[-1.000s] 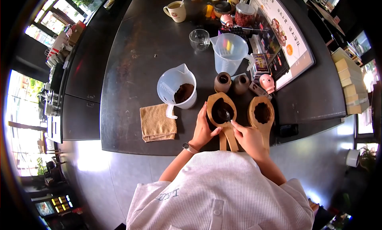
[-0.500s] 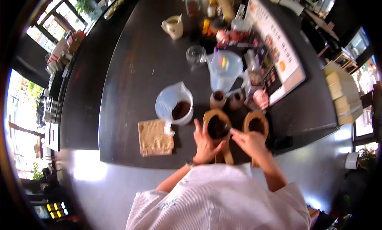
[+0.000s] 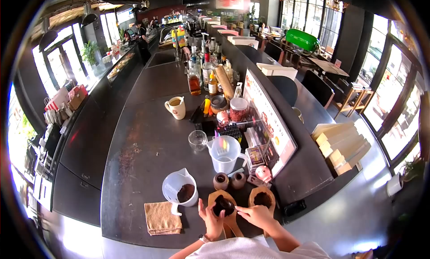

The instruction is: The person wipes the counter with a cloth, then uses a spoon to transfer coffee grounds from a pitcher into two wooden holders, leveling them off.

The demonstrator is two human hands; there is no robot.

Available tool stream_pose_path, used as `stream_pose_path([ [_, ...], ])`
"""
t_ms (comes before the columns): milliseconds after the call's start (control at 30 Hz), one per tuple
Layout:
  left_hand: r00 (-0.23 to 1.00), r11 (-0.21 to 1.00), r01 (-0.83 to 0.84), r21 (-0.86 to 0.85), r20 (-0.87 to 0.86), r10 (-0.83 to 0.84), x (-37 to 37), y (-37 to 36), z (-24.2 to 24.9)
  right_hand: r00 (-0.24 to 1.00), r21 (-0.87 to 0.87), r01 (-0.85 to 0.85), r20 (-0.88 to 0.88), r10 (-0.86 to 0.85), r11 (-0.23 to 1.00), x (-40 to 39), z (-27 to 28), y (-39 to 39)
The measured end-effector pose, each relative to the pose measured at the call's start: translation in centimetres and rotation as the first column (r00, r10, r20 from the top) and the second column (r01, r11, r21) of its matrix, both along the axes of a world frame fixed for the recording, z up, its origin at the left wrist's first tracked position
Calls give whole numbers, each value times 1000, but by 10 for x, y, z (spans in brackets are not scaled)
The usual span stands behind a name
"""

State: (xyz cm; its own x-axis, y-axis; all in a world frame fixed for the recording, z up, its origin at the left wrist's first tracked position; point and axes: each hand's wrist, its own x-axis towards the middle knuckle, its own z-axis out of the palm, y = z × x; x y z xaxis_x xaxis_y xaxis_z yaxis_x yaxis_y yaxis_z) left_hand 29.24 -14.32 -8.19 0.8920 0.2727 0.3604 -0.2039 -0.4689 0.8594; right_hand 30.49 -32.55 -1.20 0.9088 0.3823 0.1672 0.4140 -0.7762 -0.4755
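Note:
My left hand (image 3: 212, 220) rests against the left side of a wooden paddle-shaped holder (image 3: 230, 223) bearing a dark bowl (image 3: 222, 204), its fingers apart. My right hand (image 3: 257, 217) pinches the handle of a spoon whose end dips into that bowl. To the right lies a second wooden holder (image 3: 268, 191) with brown powder in it. A clear pitcher (image 3: 169, 187) with dark brown powder (image 3: 186, 192) stands to the left, beside a folded tan cloth (image 3: 162, 219). Two small brown pots (image 3: 221, 181) are just behind the bowl.
Behind the pots stand an empty clear jug (image 3: 224, 156) and a glass (image 3: 197, 140). Farther back are a mug (image 3: 176, 108), a red-filled jar (image 3: 238, 109) and bottles (image 3: 194, 82). A menu board (image 3: 271, 124) leans along the right. A person (image 3: 143, 42) stands far off.
The view has tilted up, so the room and far counter now show and the bench items sit lower. Both hands remain at the same bowl.

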Motion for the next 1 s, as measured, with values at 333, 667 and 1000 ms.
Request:
stream_pose_path([
  [333, 1000, 999, 31, 33, 4, -31, -3, 13, 4, 992, -36, -68, -105, 64, 997, -4, -4, 0],
  [667, 940, 919, 335, 211, -141, -310, -3, 14, -15, 990, 52, -6, -140, 13, 999, -1, -11, -3],
  [1000, 904, 906, 360, 224, -324, -279, -22, 24, -14, 994, 66, 17, -112, -9, 998, -2, -11, -3],
])
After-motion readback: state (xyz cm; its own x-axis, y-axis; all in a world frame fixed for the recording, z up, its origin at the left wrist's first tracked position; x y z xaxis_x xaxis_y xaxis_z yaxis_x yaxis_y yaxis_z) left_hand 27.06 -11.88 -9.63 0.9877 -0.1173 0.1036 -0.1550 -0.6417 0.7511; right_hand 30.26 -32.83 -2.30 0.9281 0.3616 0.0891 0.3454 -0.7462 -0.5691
